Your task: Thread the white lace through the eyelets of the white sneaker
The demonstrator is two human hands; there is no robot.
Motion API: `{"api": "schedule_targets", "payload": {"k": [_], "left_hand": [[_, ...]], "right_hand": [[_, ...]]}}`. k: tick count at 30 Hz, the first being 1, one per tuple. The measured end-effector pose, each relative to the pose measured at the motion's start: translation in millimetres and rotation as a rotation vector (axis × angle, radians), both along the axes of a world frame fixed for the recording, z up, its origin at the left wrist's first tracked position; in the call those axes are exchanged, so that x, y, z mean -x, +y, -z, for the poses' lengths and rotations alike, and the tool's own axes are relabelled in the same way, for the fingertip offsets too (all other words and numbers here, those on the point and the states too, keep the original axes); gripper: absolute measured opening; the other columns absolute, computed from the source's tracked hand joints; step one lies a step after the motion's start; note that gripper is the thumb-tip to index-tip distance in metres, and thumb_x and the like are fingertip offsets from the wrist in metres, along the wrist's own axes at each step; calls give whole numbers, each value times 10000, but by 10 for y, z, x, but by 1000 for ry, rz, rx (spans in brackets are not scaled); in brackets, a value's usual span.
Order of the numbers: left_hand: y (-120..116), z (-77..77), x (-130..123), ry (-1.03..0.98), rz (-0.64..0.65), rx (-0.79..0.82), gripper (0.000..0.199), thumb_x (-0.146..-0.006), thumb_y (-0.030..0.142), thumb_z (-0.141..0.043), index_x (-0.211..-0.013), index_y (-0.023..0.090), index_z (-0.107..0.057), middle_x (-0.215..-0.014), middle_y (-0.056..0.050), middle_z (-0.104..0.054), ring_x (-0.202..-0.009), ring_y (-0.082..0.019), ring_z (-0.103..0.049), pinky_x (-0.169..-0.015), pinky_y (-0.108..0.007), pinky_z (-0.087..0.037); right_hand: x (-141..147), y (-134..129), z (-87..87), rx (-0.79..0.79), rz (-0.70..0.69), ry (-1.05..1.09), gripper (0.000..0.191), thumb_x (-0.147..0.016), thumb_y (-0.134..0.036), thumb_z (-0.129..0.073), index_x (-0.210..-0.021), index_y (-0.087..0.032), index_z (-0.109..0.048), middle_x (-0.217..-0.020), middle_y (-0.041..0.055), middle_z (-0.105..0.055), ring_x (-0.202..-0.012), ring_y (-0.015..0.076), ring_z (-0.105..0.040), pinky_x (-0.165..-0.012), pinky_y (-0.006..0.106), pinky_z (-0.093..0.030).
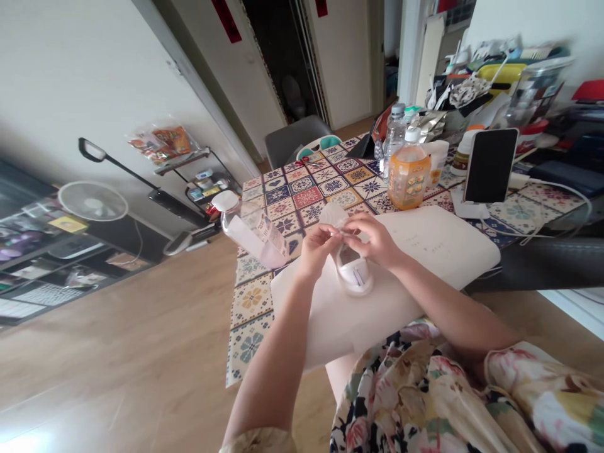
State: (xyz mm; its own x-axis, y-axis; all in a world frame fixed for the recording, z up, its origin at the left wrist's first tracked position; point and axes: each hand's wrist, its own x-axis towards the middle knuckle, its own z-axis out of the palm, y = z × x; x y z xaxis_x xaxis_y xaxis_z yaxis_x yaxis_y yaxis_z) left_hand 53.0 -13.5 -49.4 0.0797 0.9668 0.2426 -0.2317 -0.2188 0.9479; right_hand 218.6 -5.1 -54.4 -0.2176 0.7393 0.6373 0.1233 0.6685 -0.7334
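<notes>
white cup [356,275] sits on the mat [438,242]; over its far side, left hand [317,250] and right hand [372,240] pinch fingertips around something pale [341,231], too blurred to tell.

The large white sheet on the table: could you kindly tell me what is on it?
A small whitish round container and faint dark marks. The left hand and right hand hide part of the container's top.

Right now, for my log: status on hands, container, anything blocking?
Left hand and right hand: fingers pinching pale item, too small to identify. White container just below. Orange bottle beyond, not blocking.
</notes>
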Motion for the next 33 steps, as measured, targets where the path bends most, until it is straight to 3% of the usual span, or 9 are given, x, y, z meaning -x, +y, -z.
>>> {"api": "schedule_targets", "payload": {"k": [4, 11, 13, 22, 27, 33], "left_hand": [[2, 8, -1, 5, -8, 5, 265, -629, 339, -851, -768, 176, -693, -670, 22, -658, -609, -98, -579, -620, -238, -449], [-4, -18, -15, -6, -5, 2, 301, -589, 375, -872, -735, 173, -703, -674, 21, -668, -609, -88, -582, -620, -223, -462], [-10, -32, -21, 8, -1, 0, 312, -592, 387, -869, -729, 169, -695, -666, 20, -662, -598, -84, -577, -605, -215, -462], [17, 3, -9, 54, -12, 5, 366, -581, 452, -861, -668, 162, -653, -616, 16, -640, -572, -90, -561, -579, -219, -452], [98, 77, 29, 37, -23, 28, 388, -584, 469, -847, -612, 164, -607, -583, 31, -583, -532, -80, -489, -540, -224, -388], [160, 150, 54, 211, -192, 49, 286, -657, 358, -780, -578, 170, -579, -545, 45, -517, -539, -84, -427, -569, -235, -337]], "right_hand": [[-8, 24, -18, 13, 2, -33, 132, -827, -348, -659, -788, -223, -676, -878, 72, -657, -910, 233, -602, -877, 400, -468], [-48, -8, -93, 385, -216, 21, 159, -791, -343, -647, -803, -184, -650, -839, 29, -621, -822, 175, -574, -753, 300, -441], [-57, -8, -79, 403, -249, 13, 148, -760, -303, -645, -835, -176, -647, -832, 19, -611, -808, 169, -566, -738, 293, -438], [29, -32, 9, -63, 38, -37, 57, -863, -266, -618, -871, -214, -639, -865, 43, -668, -831, 182, -610, -775, 316, -481], [-22, -40, -16, -250, 42, -33, 127, -905, -284, -606, -821, -223, -681, -889, 59, -703, -896, 200, -644, -859, 367, -497], [-147, -52, -9, -334, -59, -118, 101, -878, -293, -671, -807, -250, -729, -779, 15, -764, -816, 199, -642, -839, 393, -477]]}}
